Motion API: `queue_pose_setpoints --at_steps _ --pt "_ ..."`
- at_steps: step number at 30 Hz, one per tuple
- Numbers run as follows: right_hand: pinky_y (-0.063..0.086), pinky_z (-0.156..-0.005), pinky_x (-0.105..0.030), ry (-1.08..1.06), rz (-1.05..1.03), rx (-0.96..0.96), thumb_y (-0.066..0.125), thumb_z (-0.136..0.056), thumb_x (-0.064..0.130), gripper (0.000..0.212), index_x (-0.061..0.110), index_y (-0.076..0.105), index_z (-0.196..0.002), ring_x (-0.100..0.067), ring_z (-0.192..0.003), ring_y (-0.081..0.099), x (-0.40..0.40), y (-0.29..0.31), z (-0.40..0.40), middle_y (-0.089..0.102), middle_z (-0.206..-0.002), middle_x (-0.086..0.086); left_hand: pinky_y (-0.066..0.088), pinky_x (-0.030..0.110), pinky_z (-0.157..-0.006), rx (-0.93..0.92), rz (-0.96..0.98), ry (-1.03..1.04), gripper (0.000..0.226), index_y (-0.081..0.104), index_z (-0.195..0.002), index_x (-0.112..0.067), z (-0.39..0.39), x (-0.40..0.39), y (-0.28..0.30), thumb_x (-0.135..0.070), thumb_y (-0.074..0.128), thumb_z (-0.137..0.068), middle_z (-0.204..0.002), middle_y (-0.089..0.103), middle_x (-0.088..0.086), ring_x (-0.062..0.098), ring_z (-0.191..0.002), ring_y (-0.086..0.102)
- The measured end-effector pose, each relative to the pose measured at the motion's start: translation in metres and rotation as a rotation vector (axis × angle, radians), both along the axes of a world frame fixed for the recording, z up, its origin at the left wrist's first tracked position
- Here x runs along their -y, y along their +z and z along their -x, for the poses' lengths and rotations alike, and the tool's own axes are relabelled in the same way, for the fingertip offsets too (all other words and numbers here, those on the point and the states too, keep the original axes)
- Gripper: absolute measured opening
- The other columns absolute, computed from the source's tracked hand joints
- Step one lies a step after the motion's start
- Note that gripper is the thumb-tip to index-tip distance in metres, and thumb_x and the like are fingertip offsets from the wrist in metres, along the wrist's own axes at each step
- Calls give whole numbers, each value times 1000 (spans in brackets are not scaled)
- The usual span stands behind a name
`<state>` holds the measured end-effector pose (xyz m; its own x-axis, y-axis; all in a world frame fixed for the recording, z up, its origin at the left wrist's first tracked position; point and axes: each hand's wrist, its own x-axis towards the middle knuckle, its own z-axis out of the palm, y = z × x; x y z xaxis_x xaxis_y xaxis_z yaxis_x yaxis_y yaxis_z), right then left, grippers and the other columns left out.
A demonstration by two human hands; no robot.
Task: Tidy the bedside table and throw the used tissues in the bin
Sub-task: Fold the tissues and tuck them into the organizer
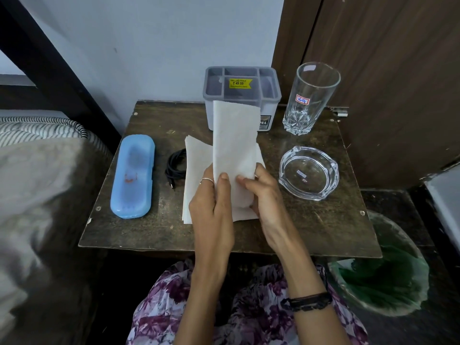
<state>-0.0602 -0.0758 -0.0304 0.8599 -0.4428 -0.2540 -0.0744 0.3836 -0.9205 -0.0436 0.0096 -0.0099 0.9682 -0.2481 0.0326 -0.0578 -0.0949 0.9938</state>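
Over the middle of the bedside table (311,227), both hands hold white tissues (235,135) — the left hand (211,205) pinches the lower edge of an upright folded sheet with its thumb, and the right hand (263,195) curls its fingers round the same paper from the other side. More tissue lies flat beneath them. The bin (388,277) — lined in green — stands at the table's right front corner.

Bare table (311,227) front; ashtray (308,172) beside bin (383,275)
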Motion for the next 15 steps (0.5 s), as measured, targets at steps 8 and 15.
queue_pose_setpoints --at_steps 8,15 --pt "47 -74 -14 -99 508 49 52 -93 8 24 27 50 -107 2 -86 61 4 4 6 66 -98 9 49 26 -68 76 -53 0 9 62 -93 -19 -14 -5 -8 -16 54 -93 -84 68 -6 10 -80 62" --pt "41 -59 -7 -41 730 -74 43 -90 -3 35 14 38 -120 -3 -80 56 3 -1 8 60 -102 -1 45 9 -59 -7 -47 -54 9 59 -98 -15 -20 -3 -18 -14 51 -94 -88 66 -2 3 -75 59"
